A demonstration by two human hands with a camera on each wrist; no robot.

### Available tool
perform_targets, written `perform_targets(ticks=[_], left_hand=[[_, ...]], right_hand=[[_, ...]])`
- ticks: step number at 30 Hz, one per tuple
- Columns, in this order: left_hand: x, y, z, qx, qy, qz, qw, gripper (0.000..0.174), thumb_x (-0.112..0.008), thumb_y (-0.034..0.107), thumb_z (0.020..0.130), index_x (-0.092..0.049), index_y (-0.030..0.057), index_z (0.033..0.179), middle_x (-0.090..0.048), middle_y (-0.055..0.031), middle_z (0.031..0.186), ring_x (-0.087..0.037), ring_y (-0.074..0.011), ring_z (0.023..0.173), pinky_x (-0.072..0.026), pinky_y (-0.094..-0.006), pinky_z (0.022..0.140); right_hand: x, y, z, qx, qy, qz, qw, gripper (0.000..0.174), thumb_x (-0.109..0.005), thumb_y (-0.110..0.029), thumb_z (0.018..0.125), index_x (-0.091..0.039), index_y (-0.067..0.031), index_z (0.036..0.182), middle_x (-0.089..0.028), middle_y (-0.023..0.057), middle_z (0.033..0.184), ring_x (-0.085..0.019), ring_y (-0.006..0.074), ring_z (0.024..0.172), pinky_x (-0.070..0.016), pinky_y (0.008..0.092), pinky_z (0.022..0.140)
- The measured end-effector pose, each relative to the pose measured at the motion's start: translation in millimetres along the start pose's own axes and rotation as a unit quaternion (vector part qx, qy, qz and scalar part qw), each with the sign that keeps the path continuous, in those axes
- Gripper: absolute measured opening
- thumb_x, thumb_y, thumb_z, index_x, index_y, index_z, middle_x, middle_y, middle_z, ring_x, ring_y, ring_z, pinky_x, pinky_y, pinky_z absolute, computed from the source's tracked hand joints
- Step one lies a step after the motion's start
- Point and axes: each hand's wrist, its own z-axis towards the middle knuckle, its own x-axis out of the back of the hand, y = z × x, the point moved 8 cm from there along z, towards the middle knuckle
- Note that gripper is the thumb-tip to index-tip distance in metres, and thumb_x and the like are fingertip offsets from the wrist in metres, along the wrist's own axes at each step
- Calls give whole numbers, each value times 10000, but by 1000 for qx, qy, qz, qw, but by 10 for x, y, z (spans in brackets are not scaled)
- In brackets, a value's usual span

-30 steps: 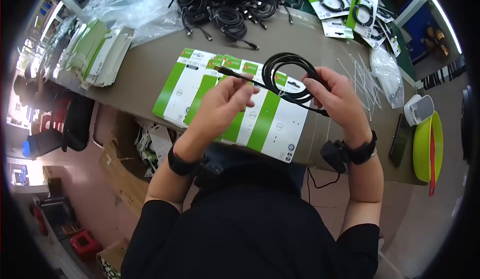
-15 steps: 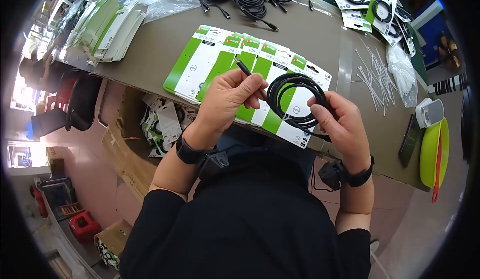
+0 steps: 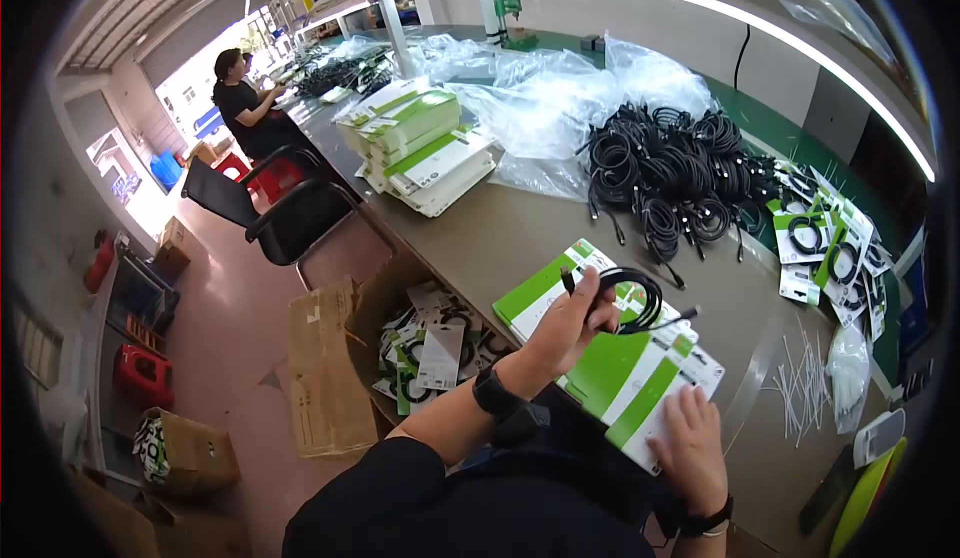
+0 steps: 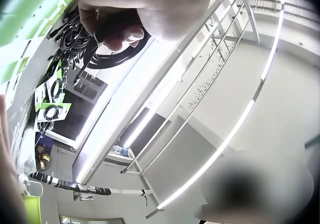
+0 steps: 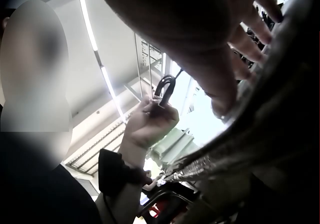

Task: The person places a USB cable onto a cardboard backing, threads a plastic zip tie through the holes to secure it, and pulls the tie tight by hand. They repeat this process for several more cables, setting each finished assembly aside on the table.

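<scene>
In the head view the left hand (image 3: pixel 572 326) grips a coiled black cable (image 3: pixel 648 303), held above the green and white cards (image 3: pixel 622 376). One cable plug sticks out to the right of the coil. The right hand (image 3: pixel 695 450) lies with fingers extended on the near right end of the cards. In the left wrist view, curled fingers (image 4: pixel 116 39) hold the coil (image 4: pixel 117 58). The right wrist view shows the right hand's spread fingers (image 5: pixel 250 43) close up, and the left hand (image 5: pixel 150 126) with the cable behind.
Black cables (image 3: pixel 665 173) are heaped at the back, beside clear plastic (image 3: pixel 540 108) and a card stack (image 3: pixel 415 143). Packed cables (image 3: pixel 822 248) and white ties (image 3: pixel 800 388) are on the right. A carton (image 3: pixel 335 378) stands left of the table; a person (image 3: pixel 245 108) is farther off.
The right hand has let go of the coil and moved onto the cards. The left hand now holds the coil alone. The head view has swung up and left, showing more of the room.
</scene>
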Motion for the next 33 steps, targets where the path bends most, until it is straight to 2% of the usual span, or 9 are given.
perform_targets(ticks=[3, 6, 7, 10, 18, 21, 27, 30, 33], left_hand=[[-166, -279, 6, 44, -44, -25, 998, 379, -419, 404, 973, -503, 61, 837, -408, 15, 615, -483, -138, 677, -423, -274, 719], [-490, -695, -100, 89, -103, -38, 990, 383, -403, 400, 978, -504, 55, 846, -400, 15, 606, -477, -150, 677, -410, -276, 718], [-616, -788, -165, 114, -136, -34, 984, 383, -393, 393, 982, -505, 49, 856, -399, 13, 600, -475, -156, 678, -398, -277, 714], [-696, -871, -240, 159, -136, 4, 978, 401, -393, 404, 980, -510, 46, 842, -396, 13, 584, -465, -148, 639, -395, -273, 671], [-635, -1055, -427, 327, -147, -28, 933, 340, -437, 317, 981, -521, 65, 769, -306, 46, 469, -363, -81, 480, -356, -227, 529], [-653, -1101, -433, 340, -150, -47, 927, 266, -455, 237, 975, -568, 31, 850, -342, 49, 520, -341, -66, 483, -363, -211, 541], [-659, -1098, -325, 207, -125, 185, 953, 196, -483, 175, 959, -601, 31, 1020, -459, 35, 627, -399, -69, 524, -386, -218, 593], [-664, -994, -269, 64, -150, 415, 895, 196, -507, 153, 943, -606, 52, 1079, -526, 8, 673, -461, -106, 558, -402, -248, 644], [-705, -842, -272, -181, -204, 675, 686, 174, -537, 136, 912, -633, 82, 1047, -593, -42, 735, -538, -190, 677, -400, -314, 715]], right_hand=[[-73, -156, 10, 24, -58, 31, 998, 481, -658, -211, 804, -502, 28, 1191, -488, 186, 1254, -433, 350, 1218, -311, 415, 1038], [80, 14, 71, -54, 133, 472, 870, 450, -621, -217, 849, -485, 34, 1196, -582, 171, 1041, -566, 284, 996, -440, 378, 877], [44, 35, 88, -54, 133, 472, 870, 450, -621, -217, 849, -485, 34, 1196, -582, 171, 1041, -566, 284, 996, -440, 378, 877], [-216, 351, -39, -159, 213, 783, 562, 338, -473, -184, 956, -471, 31, 1217, -585, 92, 867, -560, 174, 827, -458, 308, 764], [-187, 95, -107, -218, 146, 868, 421, 420, -371, -311, 1000, -467, 21, 1240, -348, -30, 669, -370, 87, 584, -449, 295, 685], [-244, 176, -151, -232, 129, 842, 469, 385, -373, -284, 1004, -495, 18, 1209, -342, -37, 658, -356, 73, 578, -449, 281, 668], [-417, 291, -248, -288, 156, 840, 433, 353, -399, -262, 998, -509, 14, 1190, -352, -36, 672, -367, 66, 595, -450, 272, 672], [-451, 291, -267, -269, 134, 865, 402, 348, -424, -244, 991, -492, 11, 1217, -445, -16, 733, -457, 78, 662, -467, 283, 713], [-321, 276, -328, -332, 91, 731, 589, 359, -456, -193, 975, -451, 7, 1272, -555, 55, 976, -552, 131, 908, -481, 305, 806]])
